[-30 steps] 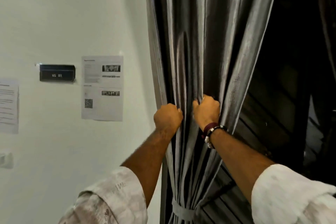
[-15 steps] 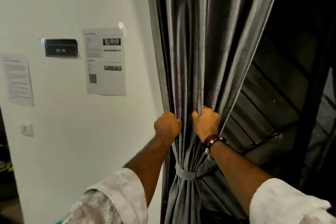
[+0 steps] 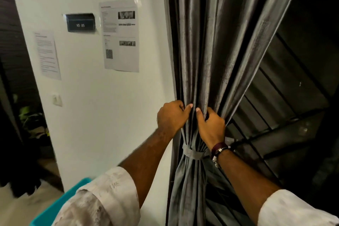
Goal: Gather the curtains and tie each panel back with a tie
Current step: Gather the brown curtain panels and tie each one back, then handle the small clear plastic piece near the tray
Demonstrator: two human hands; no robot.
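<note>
A shiny grey curtain panel (image 3: 216,46) hangs bunched against the edge of the white wall. A grey fabric tie (image 3: 193,153) wraps the bundle just below my hands. My left hand (image 3: 170,116) grips the left folds above the tie, thumb pressed into a pleat. My right hand (image 3: 211,124), with a dark bracelet at the wrist, grips the folds beside it, its fingers curled into the fabric. The two thumbs nearly touch.
White wall (image 3: 110,115) on the left carries a black sign (image 3: 80,22), two taped papers (image 3: 120,35) and a switch (image 3: 57,99). Dark window with bars (image 3: 286,108) lies behind the curtain at right. A turquoise bin edge (image 3: 60,205) sits low left.
The view has tilted down and left, so the tie now shows higher in frame. Both hands slid slightly down the folds toward the tie, still gripping the curtain.
</note>
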